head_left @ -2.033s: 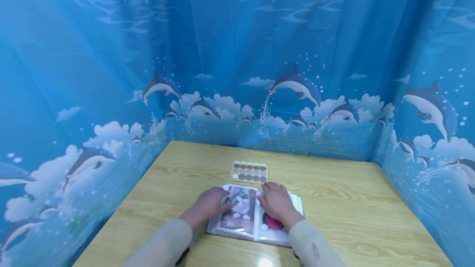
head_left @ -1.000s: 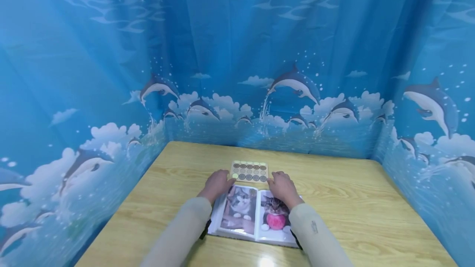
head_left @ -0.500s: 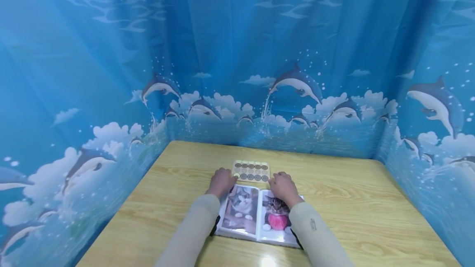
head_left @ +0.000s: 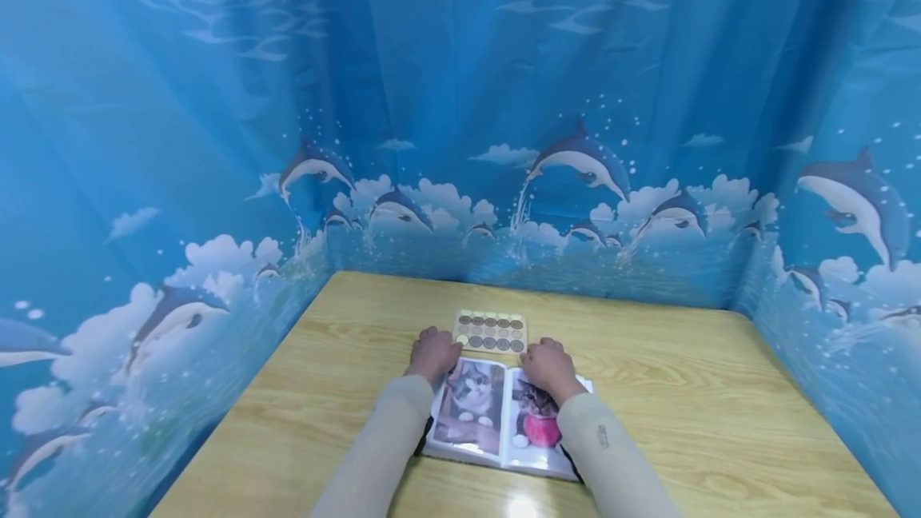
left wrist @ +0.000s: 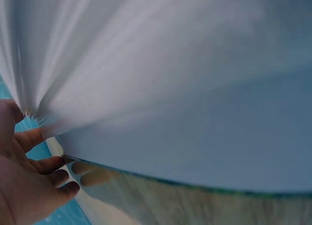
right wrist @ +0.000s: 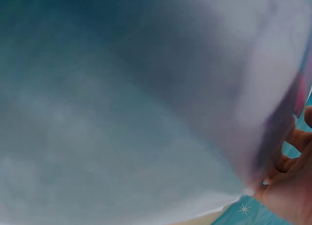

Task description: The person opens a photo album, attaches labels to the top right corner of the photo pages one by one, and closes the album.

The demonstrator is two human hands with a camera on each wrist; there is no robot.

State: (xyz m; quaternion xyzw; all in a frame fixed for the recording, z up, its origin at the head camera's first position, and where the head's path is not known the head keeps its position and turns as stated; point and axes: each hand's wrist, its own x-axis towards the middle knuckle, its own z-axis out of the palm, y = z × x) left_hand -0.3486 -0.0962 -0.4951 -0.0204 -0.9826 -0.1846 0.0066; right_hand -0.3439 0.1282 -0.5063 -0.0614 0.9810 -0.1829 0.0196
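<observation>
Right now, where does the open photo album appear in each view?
Head: the photo album lies open at the bottom, just right of centre.
Left wrist: its pale pages fill most of the picture.
Right wrist: its blurred pages fill nearly everything except the lower right.
Shared landmark: the blue backdrop, lower left and lower right in those wrist views respectively.

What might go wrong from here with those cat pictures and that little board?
Bent pages: the left fingers and right fingers are at the far side of the open photo album, so a careless tug might crease a page.
A bumped board: the board lies just beyond, close to the fingers. A nudge might shift it and, if its round discs are loose, unseat one.
A snag: the right sleeve overlaps the album's right side and might catch it.
</observation>
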